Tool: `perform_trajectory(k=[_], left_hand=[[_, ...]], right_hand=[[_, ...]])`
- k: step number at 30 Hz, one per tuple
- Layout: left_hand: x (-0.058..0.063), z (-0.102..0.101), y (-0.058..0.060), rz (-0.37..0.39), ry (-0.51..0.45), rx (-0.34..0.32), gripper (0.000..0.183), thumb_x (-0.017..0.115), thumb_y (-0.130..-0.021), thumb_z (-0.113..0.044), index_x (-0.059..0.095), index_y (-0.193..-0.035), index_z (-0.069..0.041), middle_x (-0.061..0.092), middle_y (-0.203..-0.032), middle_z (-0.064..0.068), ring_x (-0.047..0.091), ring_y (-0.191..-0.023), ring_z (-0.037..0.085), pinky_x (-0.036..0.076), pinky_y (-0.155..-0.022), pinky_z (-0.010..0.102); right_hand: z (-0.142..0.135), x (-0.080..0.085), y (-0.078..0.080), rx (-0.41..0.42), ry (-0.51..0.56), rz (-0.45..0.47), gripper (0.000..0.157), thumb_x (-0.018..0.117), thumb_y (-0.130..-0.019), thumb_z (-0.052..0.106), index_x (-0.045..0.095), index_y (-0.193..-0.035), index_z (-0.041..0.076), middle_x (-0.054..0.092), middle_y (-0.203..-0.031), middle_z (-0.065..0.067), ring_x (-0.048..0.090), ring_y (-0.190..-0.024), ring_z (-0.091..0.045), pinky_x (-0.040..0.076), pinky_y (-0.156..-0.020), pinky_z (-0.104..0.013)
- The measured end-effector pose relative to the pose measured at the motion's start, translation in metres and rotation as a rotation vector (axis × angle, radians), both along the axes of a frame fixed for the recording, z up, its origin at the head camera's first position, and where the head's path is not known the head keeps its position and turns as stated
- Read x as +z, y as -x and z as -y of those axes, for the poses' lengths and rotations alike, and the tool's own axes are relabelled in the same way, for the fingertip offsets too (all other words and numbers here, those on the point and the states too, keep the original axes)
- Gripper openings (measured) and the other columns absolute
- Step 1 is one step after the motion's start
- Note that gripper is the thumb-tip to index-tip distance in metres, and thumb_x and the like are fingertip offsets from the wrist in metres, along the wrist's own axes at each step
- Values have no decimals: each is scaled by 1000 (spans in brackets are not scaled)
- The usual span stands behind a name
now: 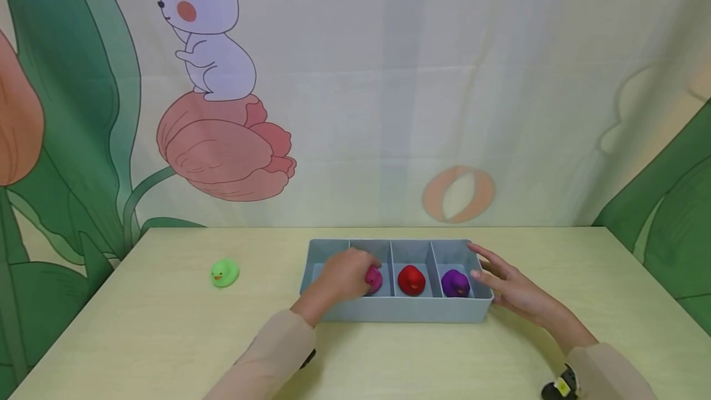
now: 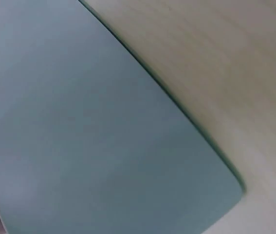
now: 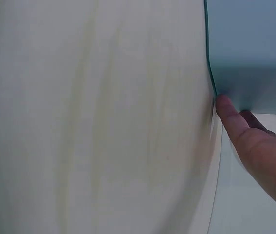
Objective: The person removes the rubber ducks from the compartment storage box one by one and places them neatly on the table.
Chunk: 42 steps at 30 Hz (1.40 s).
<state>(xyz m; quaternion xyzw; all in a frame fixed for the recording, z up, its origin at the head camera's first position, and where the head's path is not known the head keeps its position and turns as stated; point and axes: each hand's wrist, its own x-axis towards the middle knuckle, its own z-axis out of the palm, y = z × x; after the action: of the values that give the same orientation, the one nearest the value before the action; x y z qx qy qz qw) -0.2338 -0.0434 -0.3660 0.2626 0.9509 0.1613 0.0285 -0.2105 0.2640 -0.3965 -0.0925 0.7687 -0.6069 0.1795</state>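
A pale blue-grey box (image 1: 408, 310) with a row of compartments stands on the table. My left hand (image 1: 347, 273) reaches into it from the front, fingers bent down over a pink toy duck (image 1: 374, 279) in the second compartment from the left. The hand partly hides that duck. To its right sit a red duck (image 1: 411, 280) and a purple duck (image 1: 455, 283), one per compartment. At the box's right end my right hand (image 1: 516, 292) grips the end wall, thumb over the rim. In the right wrist view, fingertips (image 3: 224, 103) touch the box's end.
A green toy duck (image 1: 224, 273) lies on the table (image 1: 139, 326), left of the box. Behind the table hangs a curtain (image 1: 355, 79) printed with a rabbit, flowers and leaves. Mostly the box's outer wall (image 2: 103, 122) fills the left wrist view.
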Motion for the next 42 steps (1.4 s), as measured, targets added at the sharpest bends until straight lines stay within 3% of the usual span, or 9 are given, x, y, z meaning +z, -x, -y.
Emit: perform_trajectory(k=[6, 10, 19, 26, 33, 42], left_hand=[[-1, -2, 2, -27, 43, 2, 32, 70, -74, -4, 68, -106, -8, 66, -97, 3, 54, -76, 13, 44, -55, 20], [-2, -1, 2, -12, 17, 9, 32, 70, -75, -4, 68, -106, -8, 66, -98, 4, 54, -79, 14, 46, -57, 21], [-4, 9, -2, -26, -139, -5, 31, 69, -77, -6, 67, -107, -6, 66, -99, 6, 55, -83, 17, 48, -63, 21], [1, 17, -11, 3, -288, 12, 34, 71, -75, -6, 66, -109, -5, 64, -103, 7, 56, -90, 20, 52, -69, 26], [7, 30, -21, -8, -456, -16, 37, 72, -75, -4, 64, -111, -1, 65, -105, 9, 56, -93, 20, 52, -70, 26], [13, 45, -25, -62, -568, 35, 39, 76, -71, -5, 67, -109, -3, 67, -103, 5, 58, -93, 18, 50, -78, 34]], right_hand=[[0, 0, -1, -4, -3, 1, 64, 47, -95, 27, 9, -147, 21, -9, -149, -24, 5, -132, -50, 26, -97, -64], [0, 0, 0, -9, -8, 1, 65, 47, -95, 27, 9, -147, 21, -8, -149, -23, 5, -132, -49, 28, -96, -62], [1, 0, 0, -1, -3, -5, 65, 47, -95, 27, 9, -147, 21, -6, -150, -23, 7, -132, -49, 29, -96, -62], [0, -1, -1, 9, 6, -16, 64, 47, -95, 26, 9, -147, 21, -6, -150, -22, 6, -133, -49, 30, -96, -61], [-1, -2, 0, 12, 11, -17, 64, 47, -95, 26, 9, -147, 22, -8, -149, -24, 7, -132, -50, 31, -96, -60], [-1, -1, -1, 12, 17, -12, 65, 47, -95, 26, 9, -147, 21, -8, -148, -25, 8, -132, -50, 32, -96, -58]])
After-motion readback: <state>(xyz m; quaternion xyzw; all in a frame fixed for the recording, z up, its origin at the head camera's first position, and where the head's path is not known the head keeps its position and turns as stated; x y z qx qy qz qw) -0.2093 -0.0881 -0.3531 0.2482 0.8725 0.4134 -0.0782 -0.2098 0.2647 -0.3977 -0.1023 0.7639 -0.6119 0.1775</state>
